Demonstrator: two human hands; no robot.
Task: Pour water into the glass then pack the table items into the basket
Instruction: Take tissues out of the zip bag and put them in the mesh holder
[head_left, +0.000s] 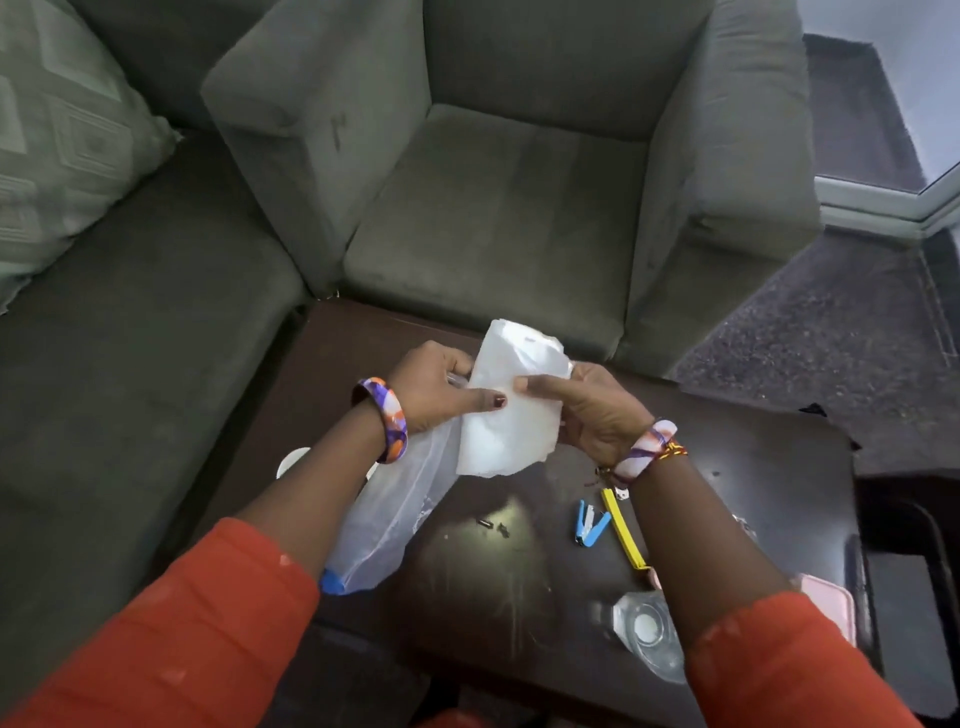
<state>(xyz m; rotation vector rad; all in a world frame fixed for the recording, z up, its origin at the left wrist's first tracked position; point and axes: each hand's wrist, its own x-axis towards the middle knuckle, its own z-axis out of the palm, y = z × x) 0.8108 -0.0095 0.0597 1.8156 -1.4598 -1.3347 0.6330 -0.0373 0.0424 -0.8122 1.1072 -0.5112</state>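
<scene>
Both hands were up over the worktop (519, 597), the left hand (436, 389) and right hand (597, 410) each pinching the white tissue (506, 415), with a clear plastic bag (395, 509) dangling from the left grip. The glass (647, 631) sat low by the right sleeve, so a careless elbow could've tipped it. No basket visible.

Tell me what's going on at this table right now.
A person in orange sleeves holds a white tissue-like sheet in both hands, the left hand and right hand each with a grip on one side, above a dark table. A clear plastic bag hangs below the left hand. On the table lie a blue clip, a yellow strip and a clear glass. No basket is visible.
</scene>
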